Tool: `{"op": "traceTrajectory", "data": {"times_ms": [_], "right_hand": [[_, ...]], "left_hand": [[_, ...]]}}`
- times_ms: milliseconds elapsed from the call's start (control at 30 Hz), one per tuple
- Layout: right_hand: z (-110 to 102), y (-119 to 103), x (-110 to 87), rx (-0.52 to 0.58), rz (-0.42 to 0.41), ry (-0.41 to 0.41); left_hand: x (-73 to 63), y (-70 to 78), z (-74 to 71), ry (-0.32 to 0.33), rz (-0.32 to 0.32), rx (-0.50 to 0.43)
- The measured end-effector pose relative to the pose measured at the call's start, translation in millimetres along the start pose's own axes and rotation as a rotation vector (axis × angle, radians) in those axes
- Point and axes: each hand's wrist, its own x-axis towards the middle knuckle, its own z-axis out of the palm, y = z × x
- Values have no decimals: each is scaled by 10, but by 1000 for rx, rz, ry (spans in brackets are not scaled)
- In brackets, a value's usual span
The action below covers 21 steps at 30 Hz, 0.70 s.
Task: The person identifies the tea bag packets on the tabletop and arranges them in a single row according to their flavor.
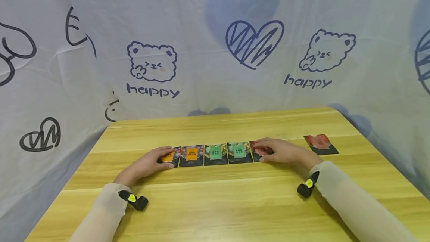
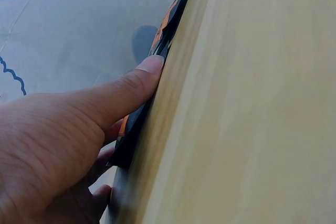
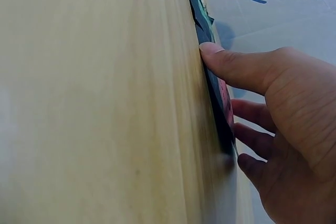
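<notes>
A row of flat, dark-bottomed packets lies across the table. My left hand (image 1: 144, 164) holds the leftmost orange-labelled packet (image 1: 176, 154), its thumb at the near edge and its fingers around the far side. At the right end of the row, my right hand (image 1: 283, 151) holds a red-labelled packet (image 1: 255, 155) between thumb and fingers, covering much of it. Between the hands come another orange-labelled packet (image 1: 192, 155) and two green ones, a left green packet (image 1: 215, 154) and a right green packet (image 1: 239, 152), edge to edge. In the right wrist view, the thumb (image 3: 212, 49) touches the packet's near edge.
A separate red-labelled packet (image 1: 320, 143) lies tilted on the wooden table (image 1: 215, 201), beyond my right wrist. Behind the table hangs a pale cloth (image 1: 205, 59) with bear and heart drawings. Each wrist carries a small black camera, such as the left camera (image 1: 139, 201).
</notes>
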Motion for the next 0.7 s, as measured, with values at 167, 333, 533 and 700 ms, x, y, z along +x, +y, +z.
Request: {"op": "traceTrajectory", "data": {"times_ms": [167, 333, 533, 700], "right_hand": [[0, 4, 0, -1, 5, 1], [-7, -11, 5, 3, 5, -6], [-26, -49, -3, 0, -1, -9], [-56, -99, -25, 5, -5, 36]], "left_hand": [[20, -25, 18, 1, 6, 1], [16, -34, 18, 5, 5, 4], [0, -10, 19, 9, -6, 12], [20, -46, 21, 8, -2, 1]]}}
